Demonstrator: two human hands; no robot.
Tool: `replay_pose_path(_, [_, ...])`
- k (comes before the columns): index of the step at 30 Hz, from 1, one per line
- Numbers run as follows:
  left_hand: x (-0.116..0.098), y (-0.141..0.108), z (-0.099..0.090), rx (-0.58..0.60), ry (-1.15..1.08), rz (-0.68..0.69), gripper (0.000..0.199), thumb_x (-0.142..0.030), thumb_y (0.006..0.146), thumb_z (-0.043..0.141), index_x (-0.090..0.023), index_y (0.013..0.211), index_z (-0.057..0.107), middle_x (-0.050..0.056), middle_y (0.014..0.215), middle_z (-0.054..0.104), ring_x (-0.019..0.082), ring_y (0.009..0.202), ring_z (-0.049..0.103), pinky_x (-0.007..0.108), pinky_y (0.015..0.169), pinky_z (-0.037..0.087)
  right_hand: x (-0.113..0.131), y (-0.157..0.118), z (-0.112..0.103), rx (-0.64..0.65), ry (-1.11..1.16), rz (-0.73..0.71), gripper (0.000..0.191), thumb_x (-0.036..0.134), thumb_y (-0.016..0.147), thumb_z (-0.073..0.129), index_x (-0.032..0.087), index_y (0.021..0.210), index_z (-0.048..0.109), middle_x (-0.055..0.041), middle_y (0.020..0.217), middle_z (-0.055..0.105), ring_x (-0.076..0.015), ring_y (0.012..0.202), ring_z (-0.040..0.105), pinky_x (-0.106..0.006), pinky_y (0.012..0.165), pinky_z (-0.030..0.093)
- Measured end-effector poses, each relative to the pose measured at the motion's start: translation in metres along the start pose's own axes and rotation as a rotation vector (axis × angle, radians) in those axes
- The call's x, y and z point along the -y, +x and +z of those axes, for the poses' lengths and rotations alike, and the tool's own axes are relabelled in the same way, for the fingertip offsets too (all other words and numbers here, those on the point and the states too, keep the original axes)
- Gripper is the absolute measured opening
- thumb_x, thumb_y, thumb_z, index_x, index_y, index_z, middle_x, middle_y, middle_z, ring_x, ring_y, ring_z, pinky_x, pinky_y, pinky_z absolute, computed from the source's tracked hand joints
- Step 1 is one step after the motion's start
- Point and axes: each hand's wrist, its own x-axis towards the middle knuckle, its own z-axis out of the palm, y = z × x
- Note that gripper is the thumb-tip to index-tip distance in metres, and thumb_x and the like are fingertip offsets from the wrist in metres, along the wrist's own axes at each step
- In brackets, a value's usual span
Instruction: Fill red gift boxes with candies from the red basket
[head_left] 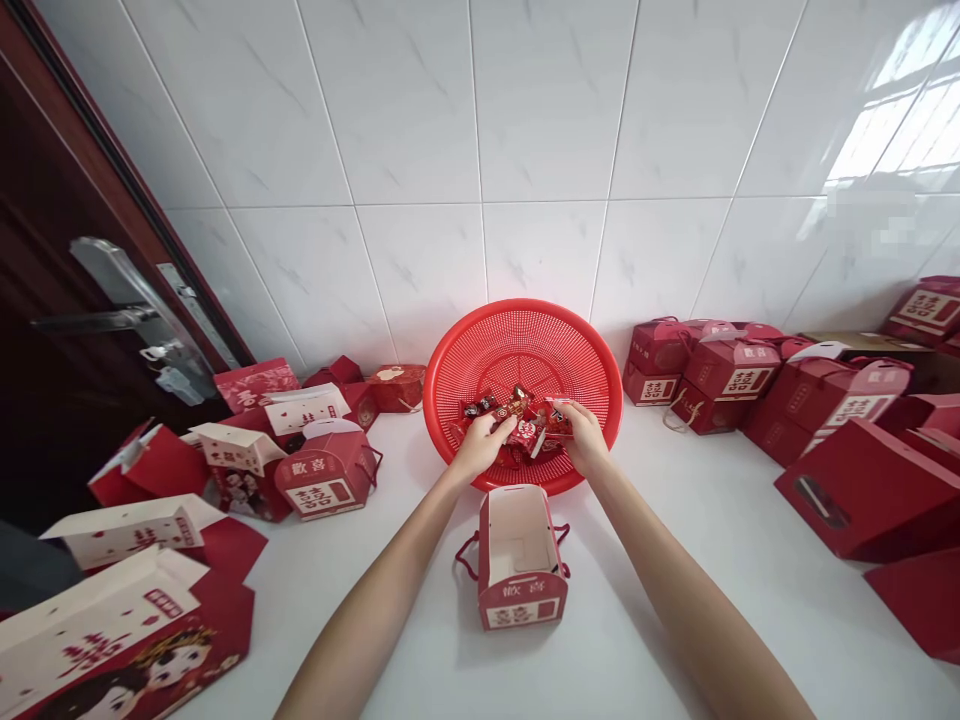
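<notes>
A round red plastic basket stands in front of me, tilted toward me, with a small heap of wrapped candies at its bottom. My left hand reaches over the near rim, its thumb and fingers closed around a red-and-gold candy. At the right of the heap, my right hand pinches a red wrapped candy. Between my forearms sits an open red gift box, its pale inside bare, a dark red cord loop on each side.
Several red gift boxes crowd the left side, some with raised white flaps. More closed red boxes line the right side, some stacked. A tiled wall rises behind the white tabletop. A dark door with a metal handle is at far left.
</notes>
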Motion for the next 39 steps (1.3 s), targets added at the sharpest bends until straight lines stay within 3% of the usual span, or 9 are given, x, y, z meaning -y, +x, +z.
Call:
replay_pose_path(5, [0.001,-0.001,0.0,-0.084,-0.101,-0.025,0.045,-0.062,0.074,0.07,-0.017,0.072,0.066,0.002,0.07,0.068,0.02,0.072,0.062,0.03,0.069,0.048,0.003,-0.004,0.0,0.141,-0.05,0.059,0.027,0.041,0.058,0.082,0.022,0.076,0.075,-0.0037,0.085,0.077,-0.0231,0.076,0.068,-0.03,0.057,0.05])
replay_pose_path(11, [-0.001,-0.001,0.003,-0.116,-0.134,-0.069,0.042,-0.058,0.074,0.071,-0.016,0.071,0.068,0.002,0.066,0.067,0.02,0.07,0.062,0.029,0.067,0.048,0.004,-0.01,0.002,0.265,-0.113,0.071,0.032,0.04,0.052,0.089,0.019,0.072,0.075,-0.0028,0.073,0.074,-0.0186,0.068,0.065,-0.029,0.063,0.05])
replay_pose_path(17, [-0.007,-0.002,0.005,-0.06,-0.087,-0.038,0.042,-0.057,0.08,0.062,-0.018,0.08,0.075,0.006,0.086,0.076,0.026,0.095,0.068,0.035,0.086,0.052,0.002,-0.008,0.0,0.254,-0.148,0.044,0.033,0.042,0.052,0.088,0.019,0.072,0.075,-0.0012,0.071,0.073,-0.0157,0.064,0.063,-0.027,0.062,0.047])
replay_pose_path(21, [-0.009,-0.001,0.002,-0.023,0.006,-0.025,0.034,-0.046,0.084,0.058,-0.018,0.089,0.078,0.007,0.1,0.078,0.027,0.106,0.067,0.037,0.097,0.05,0.0,-0.007,-0.001,0.224,-0.16,0.021,0.032,0.041,0.052,0.088,0.019,0.072,0.075,-0.0025,0.073,0.074,-0.0179,0.069,0.064,-0.028,0.064,0.048])
replay_pose_path(25, [-0.011,-0.005,0.002,0.031,0.137,-0.028,0.032,-0.037,0.087,0.055,-0.019,0.1,0.077,0.007,0.108,0.077,0.025,0.108,0.068,0.035,0.097,0.051,-0.002,-0.005,-0.003,0.136,-0.139,-0.025,0.032,0.045,0.055,0.085,0.021,0.069,0.07,-0.0003,0.068,0.069,-0.0177,0.065,0.061,-0.029,0.06,0.047])
replay_pose_path(29, [-0.013,-0.012,0.006,0.124,0.328,-0.039,0.033,-0.036,0.081,0.066,-0.019,0.107,0.076,0.007,0.101,0.079,0.026,0.098,0.071,0.038,0.094,0.053,-0.003,-0.003,-0.002,0.058,-0.122,-0.079,0.033,0.046,0.054,0.083,0.021,0.066,0.065,0.0004,0.067,0.067,-0.0174,0.066,0.06,-0.03,0.062,0.048])
replay_pose_path(35, [-0.017,-0.017,0.012,0.135,0.633,-0.038,0.033,-0.038,0.077,0.069,-0.021,0.105,0.077,0.013,0.124,0.071,0.038,0.126,0.055,0.058,0.115,0.025,-0.009,0.002,-0.004,-0.056,-0.161,-0.124,0.029,0.042,0.058,0.08,0.022,0.067,0.062,0.0018,0.067,0.065,-0.0165,0.066,0.057,-0.029,0.062,0.046])
replay_pose_path(39, [-0.018,-0.018,0.013,0.127,0.682,-0.035,0.028,-0.038,0.076,0.069,-0.023,0.099,0.077,0.012,0.132,0.067,0.039,0.13,0.05,0.058,0.115,0.023,-0.009,0.001,-0.005,-0.027,-0.194,-0.087,0.027,0.041,0.057,0.08,0.021,0.065,0.062,0.0012,0.064,0.064,-0.0165,0.062,0.056,-0.029,0.058,0.044])
